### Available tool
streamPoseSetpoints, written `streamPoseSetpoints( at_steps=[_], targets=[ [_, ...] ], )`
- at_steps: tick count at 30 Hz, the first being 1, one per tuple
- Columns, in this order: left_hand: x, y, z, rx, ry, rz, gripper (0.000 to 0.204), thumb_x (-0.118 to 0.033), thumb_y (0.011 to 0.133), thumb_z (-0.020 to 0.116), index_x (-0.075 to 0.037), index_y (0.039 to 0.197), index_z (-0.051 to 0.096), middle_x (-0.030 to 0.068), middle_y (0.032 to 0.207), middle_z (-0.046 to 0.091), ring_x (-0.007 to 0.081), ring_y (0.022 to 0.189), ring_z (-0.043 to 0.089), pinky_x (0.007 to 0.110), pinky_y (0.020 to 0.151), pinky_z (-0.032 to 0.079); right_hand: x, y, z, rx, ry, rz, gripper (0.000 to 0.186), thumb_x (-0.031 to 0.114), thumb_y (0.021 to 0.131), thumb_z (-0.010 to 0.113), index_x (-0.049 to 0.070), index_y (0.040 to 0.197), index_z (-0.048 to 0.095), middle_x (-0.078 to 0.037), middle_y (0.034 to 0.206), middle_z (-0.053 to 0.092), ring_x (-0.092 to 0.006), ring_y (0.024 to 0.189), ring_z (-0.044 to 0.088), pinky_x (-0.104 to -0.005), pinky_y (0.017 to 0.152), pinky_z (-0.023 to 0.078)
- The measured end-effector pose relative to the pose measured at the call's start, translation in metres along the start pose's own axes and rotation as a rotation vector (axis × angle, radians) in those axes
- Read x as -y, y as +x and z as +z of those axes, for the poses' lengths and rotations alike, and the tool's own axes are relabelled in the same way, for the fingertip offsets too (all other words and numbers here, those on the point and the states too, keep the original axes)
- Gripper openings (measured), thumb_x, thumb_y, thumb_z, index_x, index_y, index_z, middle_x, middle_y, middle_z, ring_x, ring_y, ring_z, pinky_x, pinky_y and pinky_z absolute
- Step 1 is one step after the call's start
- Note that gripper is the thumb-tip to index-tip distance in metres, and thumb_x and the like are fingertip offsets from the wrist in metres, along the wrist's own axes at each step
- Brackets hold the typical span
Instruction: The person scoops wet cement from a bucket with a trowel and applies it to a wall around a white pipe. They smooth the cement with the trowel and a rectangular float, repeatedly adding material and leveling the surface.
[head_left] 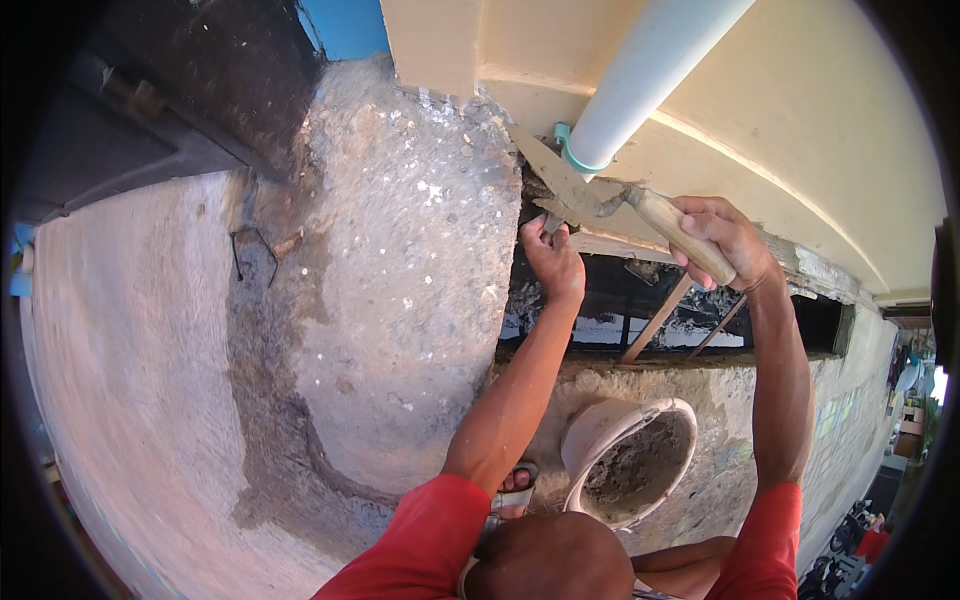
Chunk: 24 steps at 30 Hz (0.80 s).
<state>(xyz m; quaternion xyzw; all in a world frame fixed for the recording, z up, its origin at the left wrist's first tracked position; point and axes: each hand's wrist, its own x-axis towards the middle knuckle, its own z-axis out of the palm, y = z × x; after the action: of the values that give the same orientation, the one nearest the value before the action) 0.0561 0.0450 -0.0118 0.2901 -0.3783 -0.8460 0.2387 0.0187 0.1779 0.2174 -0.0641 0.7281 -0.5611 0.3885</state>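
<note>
My right hand is closed round the wooden handle of a mortar-smeared trowel, whose blade points up and left, beside the lower end of a white pipe with a green collar. My left hand is just below the blade, fingers pinched at a small grey piece under a lump of mortar; what it is I cannot make out. Both hands are at the upper edge of a long dark opening crossed by wooden sticks. A pale bucket holding grey mortar stands below.
Rough concrete fills the left and middle, with a damp dark band. A dark panel is at the upper left, a cream board at the upper right. My sandalled foot is beside the bucket. Assorted items line the far right.
</note>
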Motion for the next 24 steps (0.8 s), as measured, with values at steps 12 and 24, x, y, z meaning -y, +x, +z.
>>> streamPoseSetpoints(
  at_steps=[12, 24],
  targets=[
    [-0.002, 0.005, -0.001, -0.034, 0.113, 0.002, 0.033, 0.01, 0.09, 0.055, 0.006, 0.121, 0.044, 0.0148, 0.116, 0.051, 0.0175, 0.101, 0.053, 0.031, 0.087, 0.045, 0.012, -0.072, 0.042, -0.372, -1.266, -0.118, 0.047, 0.0, 0.072, 0.068, 0.009, 0.118, 0.068, -0.015, 0.095, 0.063, -0.0352, 0.083, 0.065, -0.0434, 0.076, 0.051],
    [0.006, 0.004, 0.028, -0.288, 0.338, 0.134, 0.027, 0.005, 0.092, 0.056, 0.005, 0.117, 0.045, 0.0165, 0.11, 0.052, 0.0224, 0.1, 0.054, 0.035, 0.089, 0.043, 0.009, -0.072, 0.038, -0.45, -1.162, -0.114, 0.046, 0.0, 0.074, 0.069, 0.007, 0.119, 0.067, -0.017, 0.09, 0.063, -0.0351, 0.082, 0.064, -0.0417, 0.076, 0.05]
  ],
)
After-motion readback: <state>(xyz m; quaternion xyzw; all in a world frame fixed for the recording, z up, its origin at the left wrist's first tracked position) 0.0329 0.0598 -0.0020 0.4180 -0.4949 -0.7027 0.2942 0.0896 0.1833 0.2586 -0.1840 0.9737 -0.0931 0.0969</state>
